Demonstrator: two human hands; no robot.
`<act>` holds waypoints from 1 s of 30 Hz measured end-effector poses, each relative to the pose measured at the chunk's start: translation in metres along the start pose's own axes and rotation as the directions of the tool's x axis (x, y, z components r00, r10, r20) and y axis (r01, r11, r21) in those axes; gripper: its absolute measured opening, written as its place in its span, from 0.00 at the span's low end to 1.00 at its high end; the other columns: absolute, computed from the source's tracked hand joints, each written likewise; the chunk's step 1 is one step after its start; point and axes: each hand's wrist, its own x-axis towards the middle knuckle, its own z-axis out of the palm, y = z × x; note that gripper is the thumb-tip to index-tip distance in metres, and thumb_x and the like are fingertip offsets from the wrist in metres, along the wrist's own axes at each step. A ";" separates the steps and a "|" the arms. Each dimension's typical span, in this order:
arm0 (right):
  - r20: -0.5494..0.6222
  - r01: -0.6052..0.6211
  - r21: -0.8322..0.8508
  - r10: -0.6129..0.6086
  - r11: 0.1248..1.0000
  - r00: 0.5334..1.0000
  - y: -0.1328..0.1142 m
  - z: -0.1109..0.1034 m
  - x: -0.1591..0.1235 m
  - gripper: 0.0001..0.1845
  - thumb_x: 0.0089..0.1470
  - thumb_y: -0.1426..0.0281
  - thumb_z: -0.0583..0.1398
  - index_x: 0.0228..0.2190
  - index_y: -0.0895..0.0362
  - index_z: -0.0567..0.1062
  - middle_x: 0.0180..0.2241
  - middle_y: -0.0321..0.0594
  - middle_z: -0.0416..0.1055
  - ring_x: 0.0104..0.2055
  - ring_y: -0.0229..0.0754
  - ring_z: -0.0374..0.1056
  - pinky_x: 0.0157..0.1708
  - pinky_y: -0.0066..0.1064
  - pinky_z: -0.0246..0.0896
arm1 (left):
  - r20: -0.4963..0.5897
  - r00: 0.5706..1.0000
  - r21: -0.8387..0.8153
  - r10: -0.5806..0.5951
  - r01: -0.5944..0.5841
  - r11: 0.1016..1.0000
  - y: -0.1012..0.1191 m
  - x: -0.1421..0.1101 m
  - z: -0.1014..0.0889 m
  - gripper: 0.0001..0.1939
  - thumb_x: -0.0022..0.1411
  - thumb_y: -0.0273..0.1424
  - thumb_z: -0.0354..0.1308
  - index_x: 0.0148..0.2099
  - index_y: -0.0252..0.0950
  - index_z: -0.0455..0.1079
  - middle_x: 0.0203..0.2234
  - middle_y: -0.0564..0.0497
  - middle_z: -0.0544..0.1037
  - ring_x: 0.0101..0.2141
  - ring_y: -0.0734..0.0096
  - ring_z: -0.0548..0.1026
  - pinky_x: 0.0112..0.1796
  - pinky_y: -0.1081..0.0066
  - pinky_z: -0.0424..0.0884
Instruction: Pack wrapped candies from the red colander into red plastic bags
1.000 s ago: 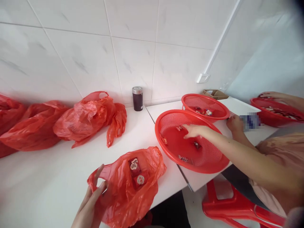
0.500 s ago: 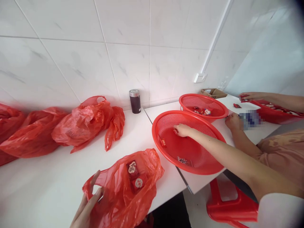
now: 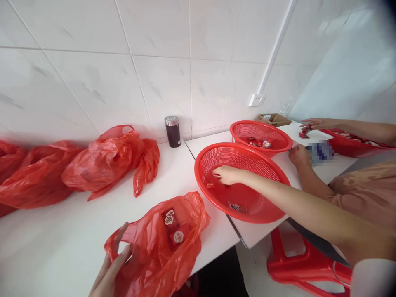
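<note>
On the white table in front of me lies a red plastic bag (image 3: 148, 243), its mouth facing up. My left hand (image 3: 113, 264) grips the bag's near left edge, thumb and fingers curled around the film. Inside the bag show a dark red snack packet (image 3: 169, 219) and a red packet with a round pale label (image 3: 178, 236). My right hand (image 3: 230, 175) reaches into a large red plastic basket (image 3: 201, 159), fingers pinched low over its bottom; what they hold is hidden. Close to the fingertips is a small red packet (image 3: 210, 185). Another packet (image 3: 237, 207) lies nearer the rim.
Several tied red bags (image 3: 105, 159) line the wall at left, beside a dark tumbler (image 3: 173, 132). Behind my basket stands a second red basket (image 3: 235, 130) with packets. At right a co-worker's hands (image 3: 300, 156) work by another red tub (image 3: 346, 146). A red stool (image 3: 303, 264) stands below.
My right hand has moved left inside the basket, toward the small red packet. My left hand stays on the bag. The co-worker's far hand has come down to a red packet on the table.
</note>
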 end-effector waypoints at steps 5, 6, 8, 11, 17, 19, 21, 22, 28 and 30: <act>0.280 -0.068 0.045 0.052 0.997 0.959 0.014 0.006 -0.028 0.16 0.43 0.69 0.66 0.36 0.57 0.71 0.34 0.39 0.72 0.26 0.39 0.69 0.23 0.27 0.59 | -0.035 0.999 0.031 0.022 -0.021 0.999 -0.006 0.005 -0.007 0.42 0.43 0.43 0.70 0.61 0.57 0.62 0.26 0.58 0.70 0.32 0.69 0.75 0.35 0.70 0.76; 0.325 -0.075 0.057 0.052 0.996 0.944 0.014 0.013 -0.033 0.19 0.40 0.68 0.68 0.37 0.57 0.71 0.34 0.37 0.72 0.25 0.38 0.69 0.23 0.27 0.59 | -0.032 0.999 0.029 0.024 -0.023 0.999 -0.007 0.006 -0.007 0.42 0.43 0.43 0.70 0.62 0.57 0.62 0.27 0.58 0.71 0.32 0.69 0.75 0.35 0.70 0.76; 0.367 -0.078 0.077 0.044 0.994 0.929 0.011 0.027 -0.041 0.22 0.37 0.67 0.69 0.37 0.55 0.71 0.32 0.35 0.72 0.24 0.38 0.69 0.22 0.27 0.60 | -0.027 0.999 0.027 0.022 -0.021 0.999 -0.007 0.006 -0.007 0.42 0.43 0.43 0.70 0.62 0.57 0.61 0.27 0.57 0.71 0.33 0.69 0.75 0.35 0.71 0.76; 0.350 -0.062 0.098 0.024 0.993 0.937 0.011 0.035 -0.045 0.18 0.40 0.70 0.67 0.36 0.54 0.72 0.31 0.34 0.72 0.26 0.39 0.70 0.23 0.27 0.59 | -0.022 1.000 0.029 0.005 -0.004 1.000 -0.007 0.006 -0.005 0.41 0.44 0.43 0.69 0.61 0.58 0.61 0.27 0.58 0.71 0.34 0.68 0.76 0.37 0.71 0.76; 0.155 -0.012 0.083 -0.001 0.996 0.988 0.012 0.008 -0.029 0.11 0.53 0.68 0.59 0.41 0.54 0.71 0.41 0.43 0.71 0.34 0.42 0.71 0.28 0.29 0.59 | -0.015 1.000 0.045 0.011 -0.010 0.999 -0.005 0.007 -0.008 0.42 0.44 0.44 0.69 0.62 0.59 0.60 0.27 0.58 0.72 0.35 0.70 0.75 0.34 0.75 0.74; 0.157 0.005 0.077 -0.017 0.997 0.987 0.005 0.007 -0.026 0.21 0.47 0.65 0.64 0.45 0.54 0.70 0.45 0.45 0.69 0.36 0.45 0.71 0.28 0.30 0.60 | -0.033 0.998 0.059 0.053 -0.051 0.997 -0.005 0.007 -0.009 0.44 0.42 0.43 0.71 0.62 0.56 0.61 0.24 0.59 0.70 0.30 0.72 0.73 0.34 0.75 0.74; 0.141 0.038 0.046 -0.044 0.998 0.989 -0.005 0.013 -0.025 0.36 0.39 0.65 0.69 0.51 0.52 0.67 0.53 0.48 0.63 0.39 0.48 0.70 0.29 0.30 0.60 | -0.049 0.994 0.072 0.098 -0.094 0.993 -0.006 0.008 -0.010 0.46 0.40 0.43 0.71 0.62 0.54 0.61 0.20 0.60 0.66 0.25 0.74 0.70 0.33 0.73 0.74; 0.115 0.054 0.013 -0.055 0.998 0.992 -0.009 0.018 -0.024 0.41 0.37 0.66 0.69 0.54 0.50 0.64 0.57 0.50 0.58 0.41 0.49 0.70 0.31 0.30 0.60 | -0.052 0.992 0.073 0.111 -0.108 0.992 -0.007 0.008 -0.010 0.46 0.40 0.43 0.71 0.63 0.52 0.61 0.19 0.60 0.65 0.24 0.74 0.68 0.33 0.73 0.74; 0.058 0.108 -0.075 -0.104 0.991 0.993 -0.010 0.025 -0.013 0.27 0.43 0.69 0.66 0.47 0.49 0.71 0.50 0.43 0.63 0.38 0.44 0.69 0.32 0.29 0.58 | -0.025 0.995 0.074 0.096 -0.094 0.993 -0.010 0.010 -0.009 0.47 0.39 0.43 0.71 0.63 0.52 0.60 0.17 0.61 0.63 0.23 0.75 0.68 0.31 0.75 0.73; 0.068 0.119 -0.063 -0.115 0.991 0.991 -0.001 0.016 -0.011 0.17 0.45 0.72 0.64 0.41 0.52 0.73 0.45 0.41 0.66 0.37 0.42 0.68 0.31 0.28 0.56 | -0.021 0.997 0.064 0.078 -0.076 0.995 -0.009 0.009 -0.009 0.47 0.39 0.43 0.71 0.63 0.53 0.60 0.19 0.60 0.65 0.25 0.75 0.70 0.33 0.77 0.73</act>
